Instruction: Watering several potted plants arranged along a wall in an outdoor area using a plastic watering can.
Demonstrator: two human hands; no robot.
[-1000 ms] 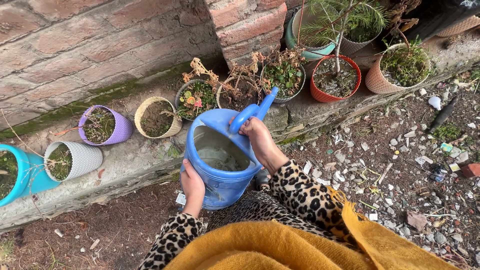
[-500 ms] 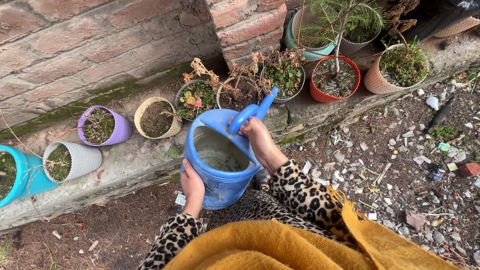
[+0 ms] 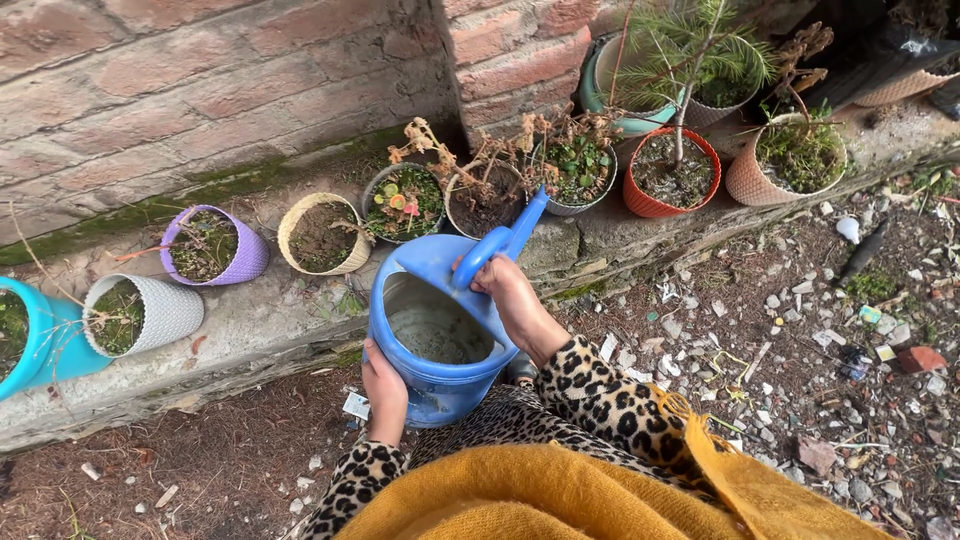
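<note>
Head view: a blue watering can is held above the ledge, right hand clamped on its handle, left hand pressed against its side, flanked by cream pot and red pot.

Potted plants crowd the ledge ahead; gravel ground to the right lies open.

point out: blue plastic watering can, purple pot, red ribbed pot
blue plastic watering can (image 3: 440, 385), head view, front of its body wall
round purple plastic pot (image 3: 248, 256), head view, right side wall
round red ribbed pot (image 3: 650, 204), head view, lower left rim
</note>
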